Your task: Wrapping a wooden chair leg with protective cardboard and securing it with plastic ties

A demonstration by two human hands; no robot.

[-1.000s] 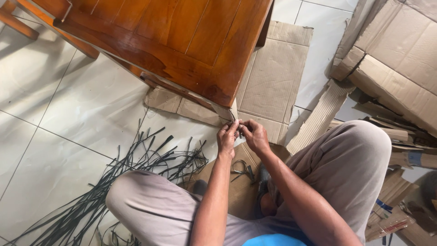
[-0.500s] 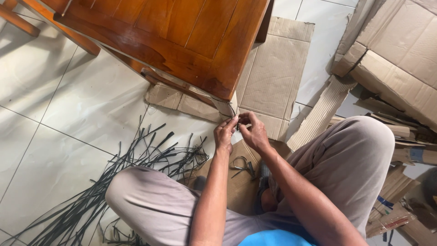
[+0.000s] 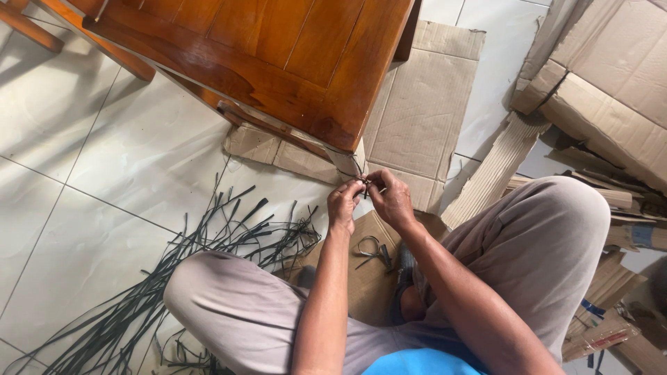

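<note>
From the head camera, a person sits cross-legged on a white tiled floor [image 3: 83, 208], and both hands meet just below the near corner of a brown wooden cabinet [image 3: 278, 62]. The left hand [image 3: 345, 205] has its fingers pressed together, pinching a thin black strap [image 3: 366, 186]; the right hand [image 3: 391, 199] pinches the same strap from the other side, fingertips nearly touching those of the left. The strap sits between the two hands, right at the cabinet's cardboard-wrapped corner. Flat cardboard sheets [image 3: 420, 104] lie under and beyond the cabinet. To the left, near the person's knee, a loose heap of cut black straps [image 3: 174, 278] sprawls over the floor. A small curled strap offcut [image 3: 372, 250] lies on cardboard between the legs. Crumpled cardboard boxes [image 3: 604, 104] pile up at the far right.
</note>
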